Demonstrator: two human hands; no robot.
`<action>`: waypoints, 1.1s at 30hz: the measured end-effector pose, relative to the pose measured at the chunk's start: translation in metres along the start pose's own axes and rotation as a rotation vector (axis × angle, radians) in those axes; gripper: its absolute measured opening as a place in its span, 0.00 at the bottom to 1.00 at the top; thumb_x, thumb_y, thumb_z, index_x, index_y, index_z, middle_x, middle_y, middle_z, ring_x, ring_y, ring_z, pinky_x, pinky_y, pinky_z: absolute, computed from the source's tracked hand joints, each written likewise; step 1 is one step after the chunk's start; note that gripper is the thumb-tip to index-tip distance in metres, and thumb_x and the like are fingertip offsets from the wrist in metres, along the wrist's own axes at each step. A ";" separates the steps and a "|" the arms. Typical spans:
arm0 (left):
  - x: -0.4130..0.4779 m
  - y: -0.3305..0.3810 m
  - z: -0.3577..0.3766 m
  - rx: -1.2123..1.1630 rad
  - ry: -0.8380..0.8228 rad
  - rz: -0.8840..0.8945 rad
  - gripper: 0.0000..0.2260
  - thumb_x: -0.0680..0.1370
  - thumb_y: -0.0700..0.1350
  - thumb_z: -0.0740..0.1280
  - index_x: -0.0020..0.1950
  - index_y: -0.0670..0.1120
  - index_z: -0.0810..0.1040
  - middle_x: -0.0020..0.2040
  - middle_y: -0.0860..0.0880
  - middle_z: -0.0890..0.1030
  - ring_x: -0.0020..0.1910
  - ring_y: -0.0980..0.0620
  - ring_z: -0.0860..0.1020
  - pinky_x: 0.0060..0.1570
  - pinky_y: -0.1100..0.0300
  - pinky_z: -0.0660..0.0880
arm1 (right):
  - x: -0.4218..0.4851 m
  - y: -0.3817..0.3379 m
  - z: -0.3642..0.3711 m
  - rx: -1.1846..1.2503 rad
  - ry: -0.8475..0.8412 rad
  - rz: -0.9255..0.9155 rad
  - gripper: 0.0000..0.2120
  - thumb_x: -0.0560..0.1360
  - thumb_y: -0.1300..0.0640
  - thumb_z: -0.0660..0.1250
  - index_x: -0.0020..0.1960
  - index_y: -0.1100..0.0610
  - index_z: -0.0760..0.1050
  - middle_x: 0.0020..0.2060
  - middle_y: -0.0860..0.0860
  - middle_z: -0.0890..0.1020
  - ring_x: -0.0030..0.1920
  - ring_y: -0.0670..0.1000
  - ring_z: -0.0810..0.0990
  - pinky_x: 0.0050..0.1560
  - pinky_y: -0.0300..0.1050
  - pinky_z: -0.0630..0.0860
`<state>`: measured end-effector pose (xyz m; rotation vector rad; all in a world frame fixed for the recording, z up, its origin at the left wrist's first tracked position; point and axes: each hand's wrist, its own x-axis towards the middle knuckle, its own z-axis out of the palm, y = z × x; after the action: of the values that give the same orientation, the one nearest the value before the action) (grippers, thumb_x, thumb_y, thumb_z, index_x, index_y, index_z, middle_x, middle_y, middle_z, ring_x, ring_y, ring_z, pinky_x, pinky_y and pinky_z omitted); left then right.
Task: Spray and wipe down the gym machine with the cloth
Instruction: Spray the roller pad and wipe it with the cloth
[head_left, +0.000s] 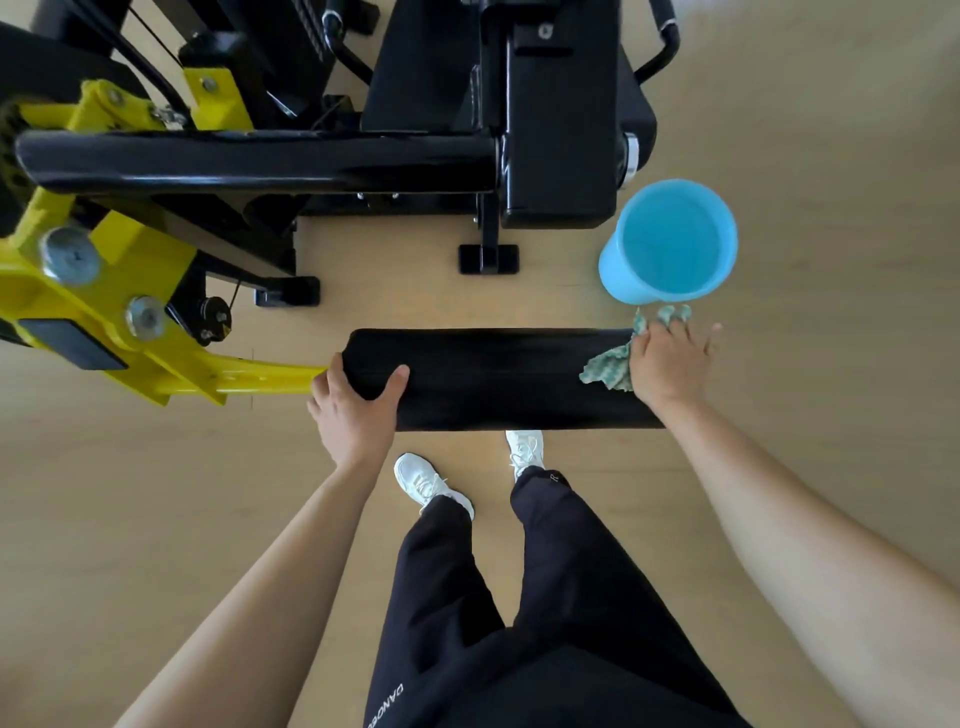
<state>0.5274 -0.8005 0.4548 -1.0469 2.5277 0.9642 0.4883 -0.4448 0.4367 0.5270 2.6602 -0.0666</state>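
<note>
A black padded roller (498, 379) lies crosswise in front of me, mounted on the machine's yellow arm (156, 343). My left hand (356, 402) grips the roller's left end, thumb on top. My right hand (670, 364) presses a green and white patterned cloth (610, 369) onto the roller's right end, fingers spread over it. Cloth edges stick out past my fingertips. No spray bottle is in view.
A light blue bucket (670, 241) stands on the wooden floor just beyond the roller's right end. The black machine frame (260, 161) and seat block (561, 119) fill the far side. My white shoes (431, 483) stand under the roller's near edge.
</note>
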 end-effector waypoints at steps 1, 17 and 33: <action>-0.001 -0.001 0.002 -0.009 0.017 0.006 0.40 0.74 0.63 0.75 0.79 0.47 0.66 0.72 0.44 0.70 0.72 0.40 0.66 0.68 0.44 0.69 | -0.005 -0.010 0.000 0.005 0.004 -0.014 0.23 0.86 0.52 0.48 0.71 0.59 0.75 0.75 0.59 0.72 0.79 0.61 0.64 0.81 0.65 0.46; -0.029 -0.053 -0.003 -0.117 -0.056 -0.082 0.23 0.78 0.54 0.74 0.68 0.46 0.74 0.64 0.51 0.78 0.66 0.49 0.75 0.55 0.59 0.66 | -0.088 -0.229 0.020 -0.111 -0.091 -0.755 0.27 0.86 0.48 0.44 0.82 0.58 0.57 0.80 0.59 0.64 0.81 0.58 0.60 0.81 0.60 0.49; -0.035 -0.007 0.005 0.145 0.045 -0.048 0.36 0.78 0.57 0.71 0.79 0.41 0.63 0.73 0.38 0.70 0.71 0.36 0.69 0.69 0.43 0.66 | 0.002 -0.014 -0.004 -0.022 -0.096 -0.118 0.25 0.87 0.51 0.45 0.70 0.61 0.75 0.74 0.59 0.73 0.79 0.60 0.63 0.81 0.64 0.48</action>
<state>0.5570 -0.7819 0.4631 -1.0912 2.5523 0.7397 0.4799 -0.4566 0.4388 0.3511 2.5928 -0.0946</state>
